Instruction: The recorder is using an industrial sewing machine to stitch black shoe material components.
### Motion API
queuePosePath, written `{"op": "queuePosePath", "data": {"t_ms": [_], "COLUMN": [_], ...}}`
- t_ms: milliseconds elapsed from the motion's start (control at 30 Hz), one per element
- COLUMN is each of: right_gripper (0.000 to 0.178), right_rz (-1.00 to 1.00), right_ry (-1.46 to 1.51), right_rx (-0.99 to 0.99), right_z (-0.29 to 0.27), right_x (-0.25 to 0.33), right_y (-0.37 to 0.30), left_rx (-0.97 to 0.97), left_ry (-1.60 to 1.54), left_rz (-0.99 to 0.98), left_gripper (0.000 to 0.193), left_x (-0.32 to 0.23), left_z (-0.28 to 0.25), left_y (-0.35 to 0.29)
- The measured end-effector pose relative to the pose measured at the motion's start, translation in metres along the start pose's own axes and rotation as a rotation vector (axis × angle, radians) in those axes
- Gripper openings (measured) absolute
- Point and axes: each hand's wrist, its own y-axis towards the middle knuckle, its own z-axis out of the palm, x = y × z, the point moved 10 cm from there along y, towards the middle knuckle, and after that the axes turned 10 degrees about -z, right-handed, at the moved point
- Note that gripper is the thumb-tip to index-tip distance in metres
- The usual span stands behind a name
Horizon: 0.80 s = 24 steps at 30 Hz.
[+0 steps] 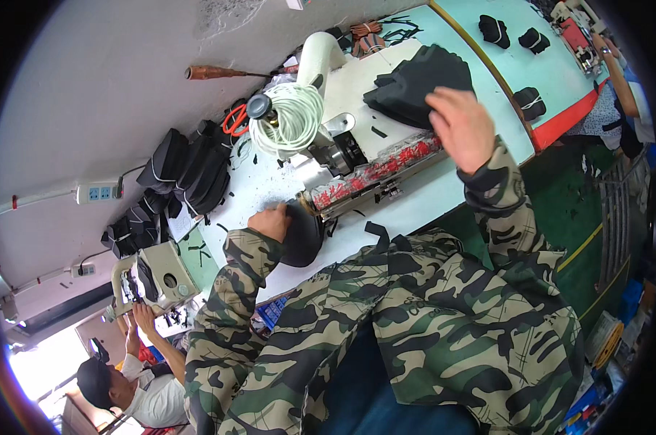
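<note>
At the near-left end of a sewing machine [375, 174], its top smeared with red, my left hand [270, 222] grips the edge of a curved black fabric piece [303, 235]. The piece lies on the white table, partly under the machine's head. My right hand [464, 130] reaches over the far side of the machine, its fingers stretched out at the near right edge of a stack of black shaped pieces [415, 83]. Whether its fingertips touch the stack I cannot tell. Both sleeves are camouflage cloth.
A coil of white cord [288, 119] sits behind the machine. Tied black bundles [190, 170] lie along the wall; more bundles [493, 31] are on the far right table. A wooden-handled tool [215, 72] lies against the wall. Co-workers sit at machines left and right.
</note>
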Motion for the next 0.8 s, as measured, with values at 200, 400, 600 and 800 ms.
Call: {"op": "queuePosePath", "data": {"t_ms": [200, 400, 600, 800], "right_gripper": [0.021, 0.026, 0.037, 0.042], "right_rz": [0.050, 0.038, 0.696, 0.846], "right_ry": [0.638, 1.390, 1.747, 1.819], "right_rx": [-0.022, 0.448, 0.545, 0.467], "right_z": [0.020, 0.081, 0.146, 0.152], "right_x": [0.067, 0.132, 0.155, 0.158], "right_y": [-0.008, -0.050, -0.076, -0.068], "left_rx": [-0.117, 0.783, 0.328, 0.225], "left_ry": [-0.062, -1.083, -0.787, -0.680], "left_rz": [-0.075, 0.211, 0.345, 0.248], "left_gripper": [0.021, 0.014, 0.017, 0.018], "left_x": [0.011, -0.050, -0.047, -0.042], "left_z": [-0.006, -0.055, -0.091, -0.097], "left_y": [-0.003, -0.029, 0.008, 0.035]}}
